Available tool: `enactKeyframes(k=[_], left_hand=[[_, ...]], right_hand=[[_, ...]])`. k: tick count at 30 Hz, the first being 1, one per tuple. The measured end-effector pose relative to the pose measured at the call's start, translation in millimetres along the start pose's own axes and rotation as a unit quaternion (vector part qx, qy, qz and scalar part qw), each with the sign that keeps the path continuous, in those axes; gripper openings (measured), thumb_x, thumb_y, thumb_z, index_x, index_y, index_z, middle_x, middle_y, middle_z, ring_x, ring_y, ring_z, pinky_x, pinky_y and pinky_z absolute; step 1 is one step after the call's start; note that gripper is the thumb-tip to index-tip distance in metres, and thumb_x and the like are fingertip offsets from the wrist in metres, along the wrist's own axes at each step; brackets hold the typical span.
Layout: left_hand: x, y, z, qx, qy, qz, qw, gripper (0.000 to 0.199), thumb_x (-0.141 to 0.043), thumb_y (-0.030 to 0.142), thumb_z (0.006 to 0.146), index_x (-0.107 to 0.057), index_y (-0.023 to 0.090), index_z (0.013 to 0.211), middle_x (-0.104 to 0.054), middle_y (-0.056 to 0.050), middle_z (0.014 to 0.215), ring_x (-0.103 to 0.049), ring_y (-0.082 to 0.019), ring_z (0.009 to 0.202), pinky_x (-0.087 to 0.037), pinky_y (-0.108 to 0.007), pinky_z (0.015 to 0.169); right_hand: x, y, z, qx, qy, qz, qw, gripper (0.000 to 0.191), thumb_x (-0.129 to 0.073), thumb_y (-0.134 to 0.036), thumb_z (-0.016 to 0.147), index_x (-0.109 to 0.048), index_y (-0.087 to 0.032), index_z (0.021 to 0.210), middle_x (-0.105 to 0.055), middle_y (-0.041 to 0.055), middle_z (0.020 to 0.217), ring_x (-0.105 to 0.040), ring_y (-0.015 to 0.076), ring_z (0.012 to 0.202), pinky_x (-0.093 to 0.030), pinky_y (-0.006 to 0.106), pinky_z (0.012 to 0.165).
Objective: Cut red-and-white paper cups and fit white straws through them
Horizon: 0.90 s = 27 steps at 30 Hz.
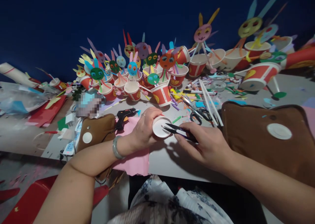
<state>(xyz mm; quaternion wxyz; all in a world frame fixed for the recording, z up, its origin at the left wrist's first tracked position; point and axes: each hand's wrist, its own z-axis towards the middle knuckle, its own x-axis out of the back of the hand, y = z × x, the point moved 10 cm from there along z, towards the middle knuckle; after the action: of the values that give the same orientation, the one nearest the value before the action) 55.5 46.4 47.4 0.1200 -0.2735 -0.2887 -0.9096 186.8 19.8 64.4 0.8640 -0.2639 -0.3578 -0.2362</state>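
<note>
My left hand (145, 127) grips a paper cup (160, 126) lying on its side, its white bottom turned toward me. My right hand (205, 145) holds small black thread snips (178, 131), whose blades touch the cup's bottom rim. Both hands rest on the grey table (162, 158) just in front of me. A pink paper sheet (134, 161) lies under my left wrist, which wears a pale bangle. A black glue gun (125, 115) sits just behind my left hand.
Many red paper cups with colourful paper bunny faces (167, 61) crowd the back of the table. Black scissors (200, 114), white sticks (209, 101), markers and paper scraps lie in the middle. A brown pouch (268, 135) sits at right, a smaller one (94, 132) at left.
</note>
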Motion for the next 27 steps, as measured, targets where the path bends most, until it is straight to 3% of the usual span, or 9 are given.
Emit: enactKeyframes(k=[6,14,20,24,27], left_hand=[[-0.3,-1.3,-3.3,0.000,-0.001,0.048,0.999,0.062,-0.070,0.043,0.086,-0.039,0.019,0.134,-0.057,-0.016,0.118,-0.059,-0.029,0.111,-0.051,-0.049,0.096],[3.7,1.6,-1.2,-0.009,0.005,0.085,0.996,0.052,-0.063,0.052,0.090,-0.049,0.018,0.127,-0.063,-0.016,0.120,-0.061,-0.029,0.116,-0.050,-0.050,0.100],[9.9,1.4,1.8,0.010,0.028,0.102,0.994,0.048,-0.061,0.057,0.089,-0.052,0.020,0.119,-0.067,-0.012,0.108,-0.064,-0.027,0.103,-0.052,-0.047,0.094],[4.8,-0.5,1.5,0.022,0.003,0.070,0.997,0.059,-0.068,0.056,0.085,-0.046,0.020,0.125,-0.063,-0.013,0.112,-0.062,-0.027,0.104,-0.051,-0.045,0.092],[-0.6,-2.2,1.2,0.036,-0.029,0.037,0.998,0.063,-0.071,0.044,0.083,-0.041,0.019,0.132,-0.058,-0.014,0.118,-0.058,-0.028,0.109,-0.050,-0.047,0.096]], right_hand=[[-3.5,-0.3,-4.5,-0.006,-0.002,-0.037,0.999,0.025,-0.049,-0.034,0.102,-0.060,-0.014,0.094,-0.063,0.0016,0.061,-0.056,0.0127,0.047,-0.037,0.025,0.048],[-12.7,8.4,-6.6,-0.049,-0.031,-0.011,0.998,0.027,-0.047,-0.036,0.101,-0.061,-0.015,0.092,-0.060,0.0002,0.058,-0.052,0.0126,0.045,-0.033,0.025,0.047],[-18.5,16.8,-6.3,-0.098,-0.061,0.054,0.992,0.024,-0.049,-0.038,0.099,-0.059,-0.017,0.093,-0.057,-0.0029,0.054,-0.049,0.0119,0.041,-0.033,0.024,0.047],[-23.2,21.1,-5.6,-0.122,-0.081,0.074,0.986,0.023,-0.048,-0.038,0.098,-0.057,-0.019,0.091,-0.056,-0.0033,0.053,-0.049,0.0124,0.041,-0.033,0.024,0.047],[-26.5,25.6,-5.7,-0.141,-0.095,0.077,0.982,0.023,-0.047,-0.040,0.098,-0.056,-0.020,0.091,-0.054,-0.0035,0.051,-0.050,0.0137,0.041,-0.033,0.025,0.047]])
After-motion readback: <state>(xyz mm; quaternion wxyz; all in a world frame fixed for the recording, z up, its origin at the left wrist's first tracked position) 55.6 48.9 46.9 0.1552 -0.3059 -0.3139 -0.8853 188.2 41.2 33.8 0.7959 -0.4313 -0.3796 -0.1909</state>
